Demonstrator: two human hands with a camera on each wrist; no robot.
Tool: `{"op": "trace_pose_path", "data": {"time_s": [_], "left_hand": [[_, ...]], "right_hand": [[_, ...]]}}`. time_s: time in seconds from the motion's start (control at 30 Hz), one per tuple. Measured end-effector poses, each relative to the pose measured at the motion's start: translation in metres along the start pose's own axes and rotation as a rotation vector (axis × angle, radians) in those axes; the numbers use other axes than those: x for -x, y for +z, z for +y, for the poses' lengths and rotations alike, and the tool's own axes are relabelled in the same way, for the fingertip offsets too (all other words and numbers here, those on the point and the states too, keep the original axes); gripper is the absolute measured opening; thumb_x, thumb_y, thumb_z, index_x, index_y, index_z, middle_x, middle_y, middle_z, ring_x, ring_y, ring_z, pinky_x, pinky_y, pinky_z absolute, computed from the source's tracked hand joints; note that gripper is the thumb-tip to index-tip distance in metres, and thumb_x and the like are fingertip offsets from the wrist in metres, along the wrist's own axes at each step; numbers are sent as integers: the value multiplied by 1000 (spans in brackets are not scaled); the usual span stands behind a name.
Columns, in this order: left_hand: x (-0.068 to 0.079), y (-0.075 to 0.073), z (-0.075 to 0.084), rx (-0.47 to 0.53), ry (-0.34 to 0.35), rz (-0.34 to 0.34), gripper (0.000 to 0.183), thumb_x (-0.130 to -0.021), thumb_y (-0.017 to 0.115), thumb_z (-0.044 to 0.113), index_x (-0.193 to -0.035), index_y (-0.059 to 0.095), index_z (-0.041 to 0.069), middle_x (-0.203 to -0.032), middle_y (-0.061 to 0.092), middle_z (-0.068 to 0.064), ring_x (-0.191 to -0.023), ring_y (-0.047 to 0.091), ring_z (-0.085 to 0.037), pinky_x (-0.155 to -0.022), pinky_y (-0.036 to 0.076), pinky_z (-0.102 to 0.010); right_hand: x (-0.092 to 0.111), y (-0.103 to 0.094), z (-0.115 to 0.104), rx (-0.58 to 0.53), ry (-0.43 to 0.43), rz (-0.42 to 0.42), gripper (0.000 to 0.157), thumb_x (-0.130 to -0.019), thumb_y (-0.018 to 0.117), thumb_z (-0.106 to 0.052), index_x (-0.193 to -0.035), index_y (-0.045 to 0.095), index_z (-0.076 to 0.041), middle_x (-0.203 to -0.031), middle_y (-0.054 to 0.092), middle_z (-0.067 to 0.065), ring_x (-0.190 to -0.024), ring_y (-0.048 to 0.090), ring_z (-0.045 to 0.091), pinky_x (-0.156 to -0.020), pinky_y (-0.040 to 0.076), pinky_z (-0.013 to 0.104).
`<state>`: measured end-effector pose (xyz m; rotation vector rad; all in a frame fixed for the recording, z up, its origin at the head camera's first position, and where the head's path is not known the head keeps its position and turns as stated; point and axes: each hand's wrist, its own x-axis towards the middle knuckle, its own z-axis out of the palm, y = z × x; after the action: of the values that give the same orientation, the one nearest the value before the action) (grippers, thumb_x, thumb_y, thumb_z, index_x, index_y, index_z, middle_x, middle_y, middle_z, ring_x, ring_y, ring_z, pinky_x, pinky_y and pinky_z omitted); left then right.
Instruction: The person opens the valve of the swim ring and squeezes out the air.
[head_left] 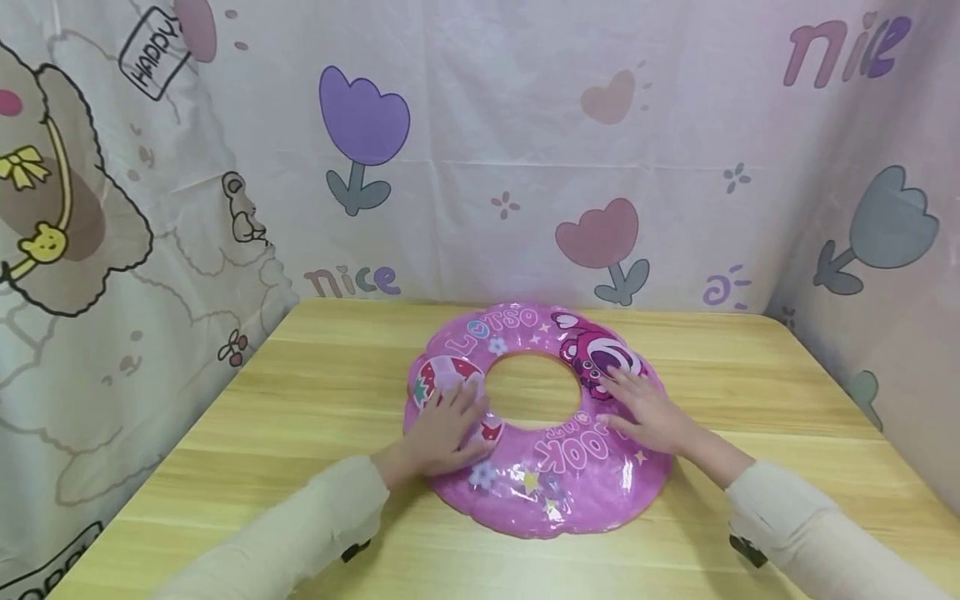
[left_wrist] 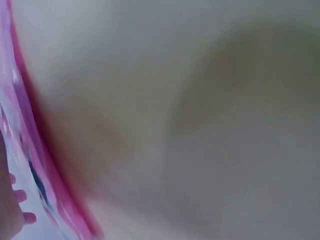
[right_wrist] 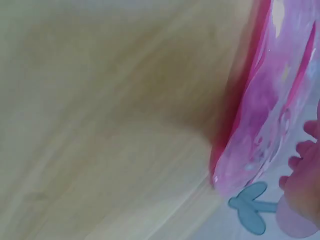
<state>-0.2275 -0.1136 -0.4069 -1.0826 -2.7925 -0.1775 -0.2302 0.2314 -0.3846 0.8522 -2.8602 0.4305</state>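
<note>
An inflated pink swim ring [head_left: 555, 500], printed with a bear, strawberries, flowers and lettering, lies flat on the wooden table. On its left side rests my left hand [head_left: 447, 425], fingers spread over the strawberry print. My right hand [head_left: 647, 414] lies on the ring's right side, its fingertips at the bear picture. Both hands have their fingers extended on the shiny plastic. In the left wrist view the ring's edge [left_wrist: 42, 165] runs down the left side, with fingertips beyond it. The right wrist view shows the ring's side [right_wrist: 255, 110] and the right fingers [right_wrist: 305, 145].
The light wooden table [head_left: 300, 400] spreads out around the ring. A pale cloth curtain [head_left: 480, 100] with printed tulips, hearts and words hangs behind it and along both sides. Dark bands show beneath both sleeves [head_left: 330, 508].
</note>
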Motion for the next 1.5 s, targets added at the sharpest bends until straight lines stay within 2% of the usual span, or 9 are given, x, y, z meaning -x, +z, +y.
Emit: {"op": "trace_pose_path", "data": {"time_s": [0.33, 0.53, 0.7, 0.8, 0.87, 0.97, 1.13, 1.33, 1.5], "left_hand": [[-16, -3, -35, 14, -241, -207, 74, -91, 44, 53, -147, 23, 10, -153, 10, -27, -140, 8, -46, -110, 5, -66], [-10, -9, -39, -78, -350, -188, 78, -91, 39, 58, -147, 23, 5, -151, 17, -28, -139, 13, -48, -110, 11, -64], [-7, -13, -14, -85, -123, -89, 78, -90, 40, 57, -145, 25, 4, -150, 18, -29, -139, 14, -48, -110, 12, -65], [-6, -12, 9, -49, 32, -101, 77, -90, 40, 59, -146, 27, 7, -151, 17, -27, -139, 13, -48, -109, 11, -66], [-5, -8, 21, -58, 64, -145, 77, -89, 38, 62, -146, 28, 13, -153, 15, -23, -140, 12, -46, -110, 11, -65], [0, -2, 28, -88, 53, -209, 78, -88, 36, 66, -148, 23, 18, -155, 12, -18, -142, 10, -41, -112, 8, -61], [13, -1, 15, -69, 36, -191, 81, -87, 41, 65, -148, 23, 16, -155, 13, -20, -142, 11, -41, -112, 7, -62], [11, -10, -2, -25, -29, -164, 78, -88, 44, 59, -148, 22, 14, -155, 11, -21, -141, 10, -44, -110, 8, -65], [-13, -14, -15, -68, -98, -129, 73, -90, 43, 55, -146, 27, 11, -152, 17, -25, -139, 16, -46, -109, 10, -66]], "right_hand": [[3, 26, 34, 37, 106, -87, 69, -93, 45, -46, -141, 33, 2, -147, 22, 32, -135, 17, 50, -108, 6, 66], [11, 15, 41, 92, 220, -97, 73, -94, 44, -45, -141, 28, 8, -148, 17, 32, -134, 14, 53, -107, 10, 68], [12, 10, 10, 127, 72, -32, 67, -94, 48, -39, -140, 33, 6, -146, 24, 31, -134, 22, 51, -108, 17, 65], [13, 18, -17, 87, -64, -79, 64, -94, 47, -42, -142, 34, -1, -148, 26, 27, -136, 22, 48, -109, 17, 62], [17, 23, -31, 43, -102, -138, 64, -94, 46, -44, -143, 33, -6, -150, 25, 23, -137, 20, 45, -110, 16, 60], [27, 30, -37, 33, -115, -184, 65, -94, 44, -48, -144, 33, -9, -151, 26, 18, -139, 20, 42, -115, 10, 53], [45, 29, -25, 67, -123, -128, 65, -92, 48, -48, -142, 37, -8, -149, 32, 17, -137, 25, 42, -112, -18, 21], [33, 14, -15, 91, -66, -94, 66, -91, 50, -47, -142, 37, -6, -149, 30, 21, -137, 23, 44, -113, 12, 57], [-7, 9, -6, 111, 5, -40, 66, -92, 51, -40, -142, 33, -1, -148, 27, 24, -137, 20, 46, -111, 14, 61]]}}
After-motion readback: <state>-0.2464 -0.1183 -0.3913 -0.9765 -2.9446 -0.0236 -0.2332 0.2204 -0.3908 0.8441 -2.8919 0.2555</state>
